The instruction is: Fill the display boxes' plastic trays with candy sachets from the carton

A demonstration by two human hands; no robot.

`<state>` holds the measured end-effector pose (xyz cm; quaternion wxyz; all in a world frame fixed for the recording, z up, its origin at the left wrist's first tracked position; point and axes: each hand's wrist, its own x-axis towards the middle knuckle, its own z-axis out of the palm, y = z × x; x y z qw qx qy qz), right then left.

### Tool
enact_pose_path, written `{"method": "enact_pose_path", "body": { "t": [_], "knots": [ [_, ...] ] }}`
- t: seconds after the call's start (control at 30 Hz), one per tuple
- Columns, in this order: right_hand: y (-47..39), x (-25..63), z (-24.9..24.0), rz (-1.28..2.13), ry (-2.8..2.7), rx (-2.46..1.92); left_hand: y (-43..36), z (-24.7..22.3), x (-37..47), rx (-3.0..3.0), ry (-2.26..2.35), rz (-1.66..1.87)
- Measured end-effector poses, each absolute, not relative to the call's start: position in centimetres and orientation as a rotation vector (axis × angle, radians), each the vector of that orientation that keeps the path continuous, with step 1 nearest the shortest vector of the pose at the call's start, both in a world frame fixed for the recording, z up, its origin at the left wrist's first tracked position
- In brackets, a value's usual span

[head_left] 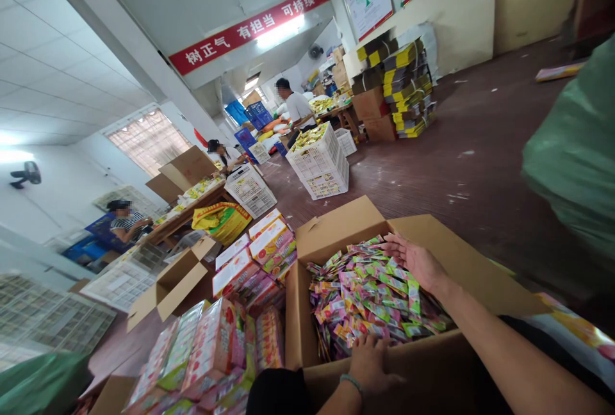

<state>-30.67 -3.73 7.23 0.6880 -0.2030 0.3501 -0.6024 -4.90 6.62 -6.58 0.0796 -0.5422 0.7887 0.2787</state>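
An open cardboard box point(336, 223) in front of me is full of small colourful sachets point(369, 293), pink, green and yellow. My left hand point(372, 364), with a green bracelet at the wrist, grips the box's near wall, fingers curled over the rim against the sachets. Reaching in from the right, my right hand point(413, 260) lies flat on the sachets at the far side of the box, fingers spread, holding nothing.
Printed retail cartons point(225, 338) are packed left of the box, beside an empty open carton point(168, 284). White plastic crates point(321, 162) and stacked flat cartons point(403, 82) stand across the brown floor. Three people work at tables on the left. A green sack point(576, 146) bulges at right.
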Motion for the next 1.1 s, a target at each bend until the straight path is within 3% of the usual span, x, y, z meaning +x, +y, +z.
{"method": "enact_pose_path", "body": {
  "t": [1.1],
  "knots": [
    [-4.2, -30.2, 5.5, -1.313, 0.903, -0.656, 5.5, -7.3, -5.3, -1.63, 2.219, 0.827]
  ]
}}
